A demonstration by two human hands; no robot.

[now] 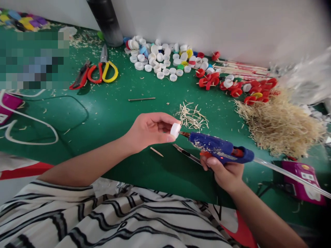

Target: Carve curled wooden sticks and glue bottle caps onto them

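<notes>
Between the thumb and fingers of my left hand (151, 130) is a white bottle cap (175, 131), held on its side. My right hand (227, 172) grips a blue hot glue gun (214, 144) with an orange trigger and a lit red light. Its nozzle points left and meets the right side of the cap; whether it touches the inside is hidden. A long clear glue stick (287, 174) runs out of the gun's back. Beneath the gun lies a utility knife (188, 154), partly covered. A short wooden stick (156, 151) rests below my left hand.
Loose pale strands (192, 116) lie beyond the cap. Many white caps (160, 58) and red caps (209, 81) line the back, near a fibre heap (281, 120). Scissors (103, 69), pliers (80, 76) and a dark bottle (106, 22) stand left. A purple box (301, 181) sits right.
</notes>
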